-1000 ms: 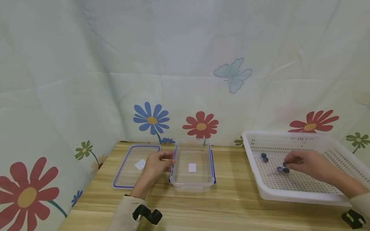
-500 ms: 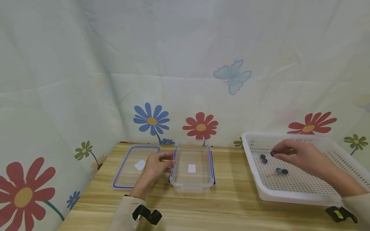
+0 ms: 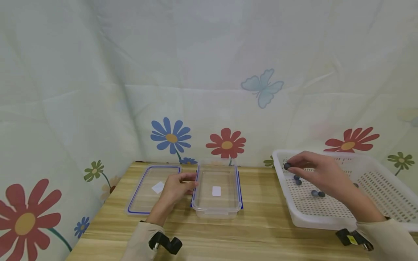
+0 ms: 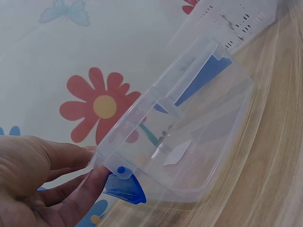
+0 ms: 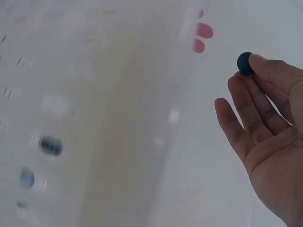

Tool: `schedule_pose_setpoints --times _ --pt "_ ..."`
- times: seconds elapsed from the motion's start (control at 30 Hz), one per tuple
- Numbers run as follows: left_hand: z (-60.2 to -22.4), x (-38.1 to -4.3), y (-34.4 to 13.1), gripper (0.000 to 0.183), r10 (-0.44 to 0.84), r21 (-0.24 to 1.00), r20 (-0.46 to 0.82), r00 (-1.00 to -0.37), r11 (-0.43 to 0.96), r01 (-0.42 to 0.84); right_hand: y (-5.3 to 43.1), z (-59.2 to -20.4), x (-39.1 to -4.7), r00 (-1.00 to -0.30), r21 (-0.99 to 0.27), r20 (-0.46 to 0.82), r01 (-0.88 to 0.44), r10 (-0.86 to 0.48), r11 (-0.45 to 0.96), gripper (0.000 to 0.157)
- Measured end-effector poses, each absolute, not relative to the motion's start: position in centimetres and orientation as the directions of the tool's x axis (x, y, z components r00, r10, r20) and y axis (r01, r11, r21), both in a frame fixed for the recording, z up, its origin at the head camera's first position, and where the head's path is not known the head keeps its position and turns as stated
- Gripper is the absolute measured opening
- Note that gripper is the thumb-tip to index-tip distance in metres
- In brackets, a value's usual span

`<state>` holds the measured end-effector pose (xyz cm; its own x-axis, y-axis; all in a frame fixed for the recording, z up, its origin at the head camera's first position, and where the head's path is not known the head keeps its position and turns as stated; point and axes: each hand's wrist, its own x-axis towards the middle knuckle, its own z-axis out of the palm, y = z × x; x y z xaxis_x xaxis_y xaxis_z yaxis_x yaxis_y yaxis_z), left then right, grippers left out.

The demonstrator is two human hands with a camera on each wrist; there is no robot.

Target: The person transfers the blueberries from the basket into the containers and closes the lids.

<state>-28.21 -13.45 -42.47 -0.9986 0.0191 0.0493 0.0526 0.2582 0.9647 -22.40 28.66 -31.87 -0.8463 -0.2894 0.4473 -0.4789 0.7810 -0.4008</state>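
Note:
Thumb and forefinger of my right hand (image 3: 323, 174) pinch a dark blueberry (image 3: 287, 166) above the left rim of a white plastic basket (image 3: 313, 222). In the right wrist view the blueberry (image 5: 245, 63) sits at the thumb tip while the other fingers extend loosely. Several more blueberries (image 3: 298, 182) lie on the basket floor, one mostly hidden by the right wrist. My left hand (image 3: 173, 190) grips the left rim of a clear food container (image 3: 217, 208). In the left wrist view its fingertips hold the rim beside a hanging blue latch (image 4: 124, 188). A white label lies inside the container.
Left of the container, a clear lid (image 3: 148, 174) with a blue seal lies flat on the wooden table (image 3: 261, 232), partly behind the left hand. A flower-printed curtain (image 3: 196, 101) hangs right behind the table. Black camera mounts (image 3: 165, 243) sit on both wrists.
My right hand has lifted the blueberry from the basket floor and carried it left and up to the basket's left rim. The left hand and container have stayed in place.

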Motion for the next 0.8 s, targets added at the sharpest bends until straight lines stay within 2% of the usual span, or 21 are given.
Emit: schedule_pose_setpoints --times 0.37,0.8 --pt "-42.3 -28.4 -13.6 0.034 0.031 0.971 0.042 -0.999 0.236 0.049 24.7 -31.6 -22.6 -0.8 -0.496 0.526 -0.563 -0.288 0.661 0.02" --pt "-42.4 -28.6 -13.6 0.034 0.027 0.972 0.038 -0.999 0.23 0.044 20.2 -31.6 -22.9 -0.821 -0.641 0.531 -0.551 -0.209 0.535 0.023"
